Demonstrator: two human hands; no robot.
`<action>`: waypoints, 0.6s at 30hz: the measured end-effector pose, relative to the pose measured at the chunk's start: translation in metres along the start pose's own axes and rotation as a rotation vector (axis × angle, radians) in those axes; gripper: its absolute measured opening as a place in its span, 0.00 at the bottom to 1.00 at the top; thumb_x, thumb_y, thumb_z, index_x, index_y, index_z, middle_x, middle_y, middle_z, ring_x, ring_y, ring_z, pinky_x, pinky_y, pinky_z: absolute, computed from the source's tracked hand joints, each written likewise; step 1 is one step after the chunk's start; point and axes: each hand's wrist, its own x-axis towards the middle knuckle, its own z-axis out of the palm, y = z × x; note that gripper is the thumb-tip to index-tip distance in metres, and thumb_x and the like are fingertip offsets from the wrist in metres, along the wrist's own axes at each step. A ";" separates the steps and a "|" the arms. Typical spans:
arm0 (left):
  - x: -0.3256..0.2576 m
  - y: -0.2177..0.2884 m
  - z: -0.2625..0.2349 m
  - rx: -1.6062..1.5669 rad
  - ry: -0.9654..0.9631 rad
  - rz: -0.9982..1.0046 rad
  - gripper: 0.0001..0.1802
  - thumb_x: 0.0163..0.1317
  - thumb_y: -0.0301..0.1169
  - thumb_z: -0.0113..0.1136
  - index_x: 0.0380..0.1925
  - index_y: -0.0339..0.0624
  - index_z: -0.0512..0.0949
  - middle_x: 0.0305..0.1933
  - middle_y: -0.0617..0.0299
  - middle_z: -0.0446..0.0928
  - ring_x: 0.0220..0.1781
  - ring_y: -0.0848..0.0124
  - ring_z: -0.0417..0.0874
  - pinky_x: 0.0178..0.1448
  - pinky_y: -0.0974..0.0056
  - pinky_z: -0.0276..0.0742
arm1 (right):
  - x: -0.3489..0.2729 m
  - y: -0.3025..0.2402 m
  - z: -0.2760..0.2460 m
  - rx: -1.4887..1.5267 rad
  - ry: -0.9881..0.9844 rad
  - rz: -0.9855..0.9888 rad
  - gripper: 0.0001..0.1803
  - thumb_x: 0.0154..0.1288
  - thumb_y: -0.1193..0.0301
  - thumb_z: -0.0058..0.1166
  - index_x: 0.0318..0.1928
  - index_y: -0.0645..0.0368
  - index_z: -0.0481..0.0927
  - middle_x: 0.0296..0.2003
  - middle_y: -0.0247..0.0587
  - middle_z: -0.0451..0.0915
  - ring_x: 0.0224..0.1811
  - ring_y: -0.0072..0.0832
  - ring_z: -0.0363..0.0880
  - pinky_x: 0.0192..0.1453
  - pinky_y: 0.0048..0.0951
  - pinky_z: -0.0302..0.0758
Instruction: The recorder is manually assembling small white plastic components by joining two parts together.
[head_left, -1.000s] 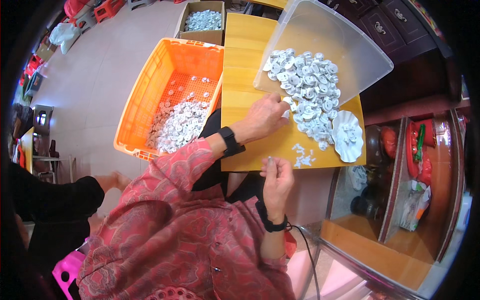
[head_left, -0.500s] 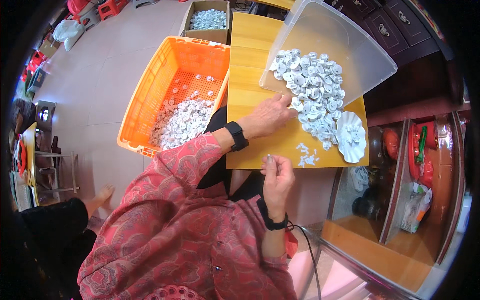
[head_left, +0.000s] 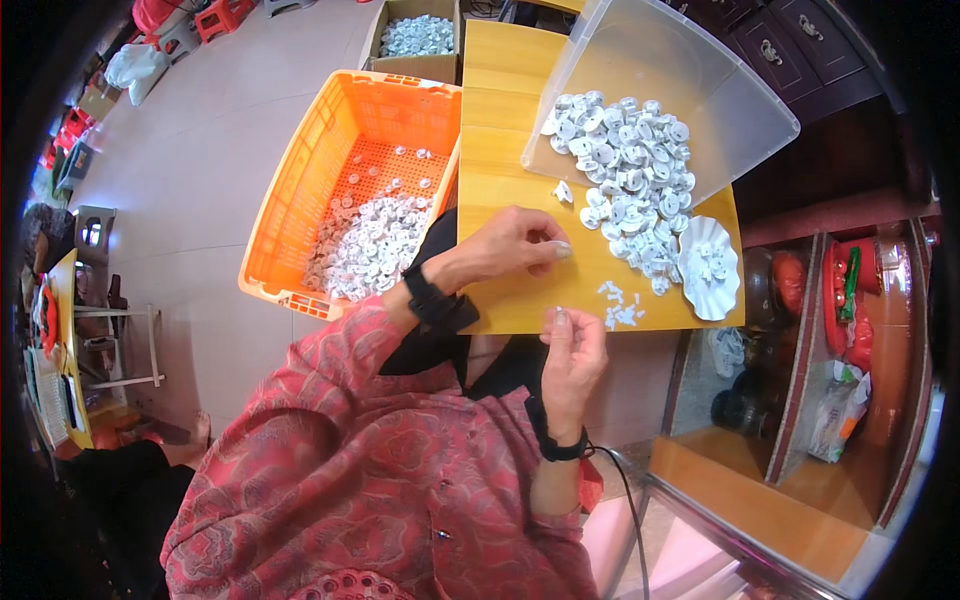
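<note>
On the yellow table (head_left: pixel 500 120), my left hand (head_left: pixel 515 243) is held low in front of the heap of white round plastic parts (head_left: pixel 635 170). Its fingers are curled together, and whatever may be between them is hidden. My right hand (head_left: pixel 573 360), at the table's front edge, has thumb and finger pinched on a tiny white plastic piece (head_left: pixel 558 312). Beside it lie several small white pegs (head_left: pixel 622 305). A single round part (head_left: pixel 563 191) sits apart from the heap. Right of the heap, a white scalloped dish (head_left: pixel 697 290) holds a few small white pieces.
A clear plastic bin (head_left: pixel 720 110) lies tipped behind the heap. Left of the table stands an orange crate (head_left: pixel 290 190) with many white parts. A cardboard box (head_left: pixel 415 68) of similar parts is farther back. Open shelves (head_left: pixel 790 400) stand at right; a black cable (head_left: pixel 635 510) hangs near my right wrist.
My left hand has drawn back from the heap's edge toward my right hand. One round part now lies separate from the heap. My right hand has shifted slightly right, still pinched.
</note>
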 end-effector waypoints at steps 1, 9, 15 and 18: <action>-0.012 0.000 -0.001 -0.357 -0.038 -0.239 0.12 0.70 0.33 0.61 0.45 0.36 0.80 0.44 0.53 0.83 0.41 0.69 0.85 0.45 0.64 0.84 | 0.001 0.000 0.000 -0.008 -0.002 -0.001 0.07 0.74 0.73 0.53 0.43 0.66 0.76 0.38 0.45 0.83 0.35 0.28 0.81 0.40 0.29 0.78; -0.063 -0.008 0.020 -0.969 0.089 -0.311 0.13 0.74 0.33 0.56 0.45 0.31 0.77 0.47 0.53 0.81 0.47 0.63 0.87 0.55 0.60 0.86 | 0.007 -0.004 0.007 -0.171 0.007 -0.214 0.05 0.68 0.76 0.57 0.40 0.65 0.75 0.46 0.52 0.78 0.47 0.40 0.79 0.53 0.37 0.75; -0.073 0.000 0.024 -0.996 0.140 -0.339 0.12 0.74 0.33 0.56 0.46 0.33 0.78 0.47 0.54 0.81 0.48 0.66 0.86 0.57 0.62 0.86 | 0.007 -0.009 0.011 -0.242 -0.004 -0.259 0.06 0.67 0.77 0.58 0.39 0.65 0.75 0.46 0.52 0.78 0.49 0.44 0.78 0.56 0.41 0.74; -0.076 -0.001 0.027 -1.048 0.148 -0.369 0.12 0.72 0.32 0.58 0.47 0.33 0.78 0.47 0.55 0.81 0.49 0.66 0.86 0.57 0.62 0.86 | 0.007 -0.008 0.012 -0.255 0.003 -0.270 0.05 0.67 0.77 0.58 0.38 0.65 0.75 0.46 0.52 0.78 0.49 0.44 0.78 0.56 0.41 0.74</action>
